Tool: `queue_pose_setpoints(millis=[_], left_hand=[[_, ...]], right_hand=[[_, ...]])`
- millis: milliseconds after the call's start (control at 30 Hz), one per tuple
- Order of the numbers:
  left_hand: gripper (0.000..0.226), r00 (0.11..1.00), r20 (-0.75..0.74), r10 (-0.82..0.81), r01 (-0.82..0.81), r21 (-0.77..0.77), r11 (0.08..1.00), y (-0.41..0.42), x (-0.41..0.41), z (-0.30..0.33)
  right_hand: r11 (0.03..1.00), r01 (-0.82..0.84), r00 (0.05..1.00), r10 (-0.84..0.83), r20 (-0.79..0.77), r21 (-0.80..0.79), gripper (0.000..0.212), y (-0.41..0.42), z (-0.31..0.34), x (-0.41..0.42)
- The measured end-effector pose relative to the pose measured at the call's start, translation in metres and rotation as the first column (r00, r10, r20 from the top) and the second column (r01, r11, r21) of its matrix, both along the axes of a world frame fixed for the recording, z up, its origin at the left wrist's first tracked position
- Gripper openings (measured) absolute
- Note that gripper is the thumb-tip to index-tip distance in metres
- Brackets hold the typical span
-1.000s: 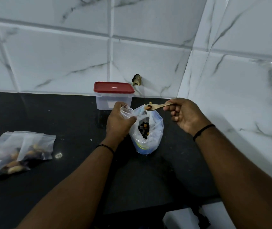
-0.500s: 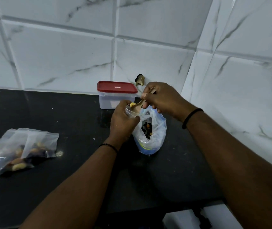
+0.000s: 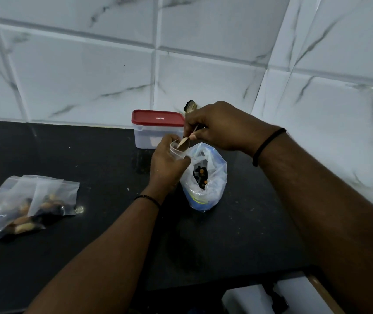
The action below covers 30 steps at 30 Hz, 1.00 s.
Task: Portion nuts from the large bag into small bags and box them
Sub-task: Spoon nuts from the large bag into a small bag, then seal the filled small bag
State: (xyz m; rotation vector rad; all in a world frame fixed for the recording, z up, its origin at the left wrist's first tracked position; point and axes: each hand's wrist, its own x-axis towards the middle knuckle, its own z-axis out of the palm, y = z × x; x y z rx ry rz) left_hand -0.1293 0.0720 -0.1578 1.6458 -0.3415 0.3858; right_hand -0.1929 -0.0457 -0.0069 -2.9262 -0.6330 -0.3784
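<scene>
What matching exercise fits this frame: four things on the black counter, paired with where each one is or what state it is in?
Things:
1. red-lidded clear plastic box
2. large clear plastic bag of nuts
3. pile of filled small clear bags
4. wooden spoon

Places or states:
A. lying at the counter's left side
B. tipped into the small bag held by the left hand
C. shut, against the tiled wall
D. standing open below the right hand

Pairs: 1-C, 2-D, 3-A, 4-B
</scene>
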Motion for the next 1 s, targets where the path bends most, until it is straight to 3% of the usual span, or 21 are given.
queue_pose_setpoints(millis=[100,167,233,300,400,533,600,800,900,1000], left_hand=[[0.041,1.0,0.014,0.007,-0.007,-0.017,1.0,0.0,0.001,0.0],[0.041,1.0,-0.001,0.014,-0.014,-0.034,0.999,0.0,0.003,0.0],[0.04,0.999,-0.024,0.028,-0.029,-0.057,0.998,0.0,0.006,-0.002],[0.038,0.998,-0.058,0.033,-0.039,-0.098,0.994,0.001,0.009,-0.005],[0.038,0.995,-0.094,0.022,-0.038,-0.164,0.986,0.003,0.012,-0.008],[0.041,0.996,-0.085,-0.011,-0.005,-0.176,0.984,0.001,0.012,-0.008],[0.041,0.997,-0.07,-0.02,0.008,-0.158,0.987,0.001,0.01,-0.007],[0.045,0.997,-0.072,-0.028,0.02,-0.098,0.995,0.001,0.012,-0.01],[0.048,0.997,-0.075,-0.02,0.014,-0.074,0.997,0.0,0.012,-0.012],[0.055,0.997,-0.069,-0.041,0.036,-0.071,0.997,0.0,0.009,-0.008]], right_hand=[[0.997,0.007,0.995,-0.015,0.096,0.083,0.01,-0.003,0.004,-0.003],[0.936,0.075,0.986,-0.12,0.112,0.345,0.008,-0.011,0.004,-0.005],[0.74,0.17,0.966,-0.255,0.037,0.651,0.011,-0.025,-0.004,-0.004],[0.515,0.304,0.924,-0.364,-0.117,0.802,0.016,-0.042,-0.024,-0.001],[0.266,0.517,0.824,-0.413,-0.388,0.814,0.021,-0.061,-0.073,0.003],[0.121,0.625,0.749,-0.371,-0.549,0.771,0.018,-0.065,-0.131,0.006],[0.135,0.622,0.75,-0.385,-0.537,0.771,0.016,-0.065,-0.145,0.01],[0.365,0.56,0.785,-0.52,-0.336,0.743,0.028,-0.065,-0.145,0.023],[0.468,0.597,0.761,-0.588,-0.274,0.652,0.028,-0.067,-0.14,0.021],[0.602,0.598,0.696,-0.718,0.03,0.528,0.023,-0.061,-0.135,0.009]])
